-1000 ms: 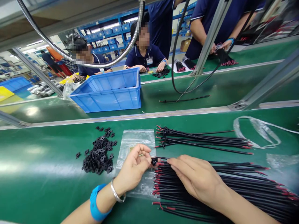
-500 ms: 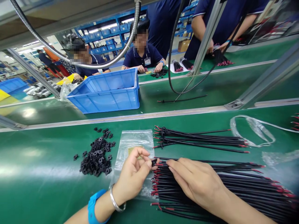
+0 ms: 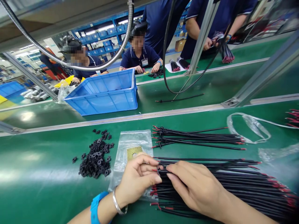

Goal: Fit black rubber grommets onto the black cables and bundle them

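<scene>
My left hand (image 3: 136, 179), wearing a silver bangle and a blue wristband, pinches a small black clip (image 3: 158, 170) between thumb and fingers. Against it, my right hand (image 3: 198, 183) grips a black cable (image 3: 164, 171) close to its end. A red wire tip shows on the left side of the clip, so the clip appears to sit around the cable end. Beneath my right hand lies a wide spread of black cables (image 3: 247, 189) with red ends. To the left is a pile of loose black clips (image 3: 97, 160).
Behind my hands lie several cables (image 3: 201, 137) with black clips on their left ends. A clear plastic bag (image 3: 121, 158) carries a yellowish square piece (image 3: 131, 153). Beyond the metal rail (image 3: 140, 118) stands a blue bin (image 3: 102, 101). Co-workers sit and stand across the bench.
My left hand has brought the clip right and slightly down onto the cable end, with a red tip now showing through. My right hand has stayed nearly in place. The view has shifted slightly.
</scene>
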### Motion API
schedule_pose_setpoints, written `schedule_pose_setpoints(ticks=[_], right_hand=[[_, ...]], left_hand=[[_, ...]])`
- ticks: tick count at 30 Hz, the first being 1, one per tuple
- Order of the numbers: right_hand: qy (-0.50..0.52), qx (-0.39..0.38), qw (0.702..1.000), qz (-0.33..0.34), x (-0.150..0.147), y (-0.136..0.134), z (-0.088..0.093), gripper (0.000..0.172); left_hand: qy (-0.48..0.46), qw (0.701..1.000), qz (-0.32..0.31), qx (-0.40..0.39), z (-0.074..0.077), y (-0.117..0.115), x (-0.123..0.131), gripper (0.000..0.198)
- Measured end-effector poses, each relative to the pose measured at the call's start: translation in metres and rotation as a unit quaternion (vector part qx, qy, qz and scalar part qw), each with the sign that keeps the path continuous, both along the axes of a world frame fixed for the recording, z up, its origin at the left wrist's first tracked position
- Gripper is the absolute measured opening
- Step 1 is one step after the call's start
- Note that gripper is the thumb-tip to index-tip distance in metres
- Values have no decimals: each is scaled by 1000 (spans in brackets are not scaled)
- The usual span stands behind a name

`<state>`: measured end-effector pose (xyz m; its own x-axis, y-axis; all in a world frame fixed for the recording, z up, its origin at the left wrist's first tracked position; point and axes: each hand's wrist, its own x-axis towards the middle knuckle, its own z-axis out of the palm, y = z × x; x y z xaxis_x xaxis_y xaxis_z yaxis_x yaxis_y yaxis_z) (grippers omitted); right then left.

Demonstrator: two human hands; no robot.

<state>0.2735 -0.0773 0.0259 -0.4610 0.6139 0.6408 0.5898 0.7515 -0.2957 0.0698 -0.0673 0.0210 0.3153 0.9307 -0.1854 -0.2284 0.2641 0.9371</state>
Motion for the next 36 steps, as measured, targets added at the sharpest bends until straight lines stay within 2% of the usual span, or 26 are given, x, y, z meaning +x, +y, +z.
schedule_pose_setpoints(ticks=[5, 8, 10, 14, 22, 30, 36], right_hand=[[6, 14, 1000, 18, -2, -2, -1, 17], [10, -5, 999, 35, -4, -3, -3, 18], [7, -27, 998, 52, -6, -4, -6, 21], [16, -59, 996, 64, -8, -4, -8, 23], [-13, -111, 993, 35, -2, 0, 2, 16], [-10, -91, 995, 48, -4, 4, -9, 20], [-8, -90, 995, 37, 3, 8, -13, 14]], left_hand=[[103, 982, 43, 151, 1, 0, 0, 19], [173, 956, 36, 233, 2, -3, -1, 20], [191, 947, 26, 257, 3, -4, 1, 21], [194, 945, 24, 262, 3, -4, 5, 18], [193, 944, 37, 265, 2, 2, 6, 15], [205, 941, 30, 266, -5, 5, 10, 17], [172, 962, 3, 211, -7, 6, 4, 34]])
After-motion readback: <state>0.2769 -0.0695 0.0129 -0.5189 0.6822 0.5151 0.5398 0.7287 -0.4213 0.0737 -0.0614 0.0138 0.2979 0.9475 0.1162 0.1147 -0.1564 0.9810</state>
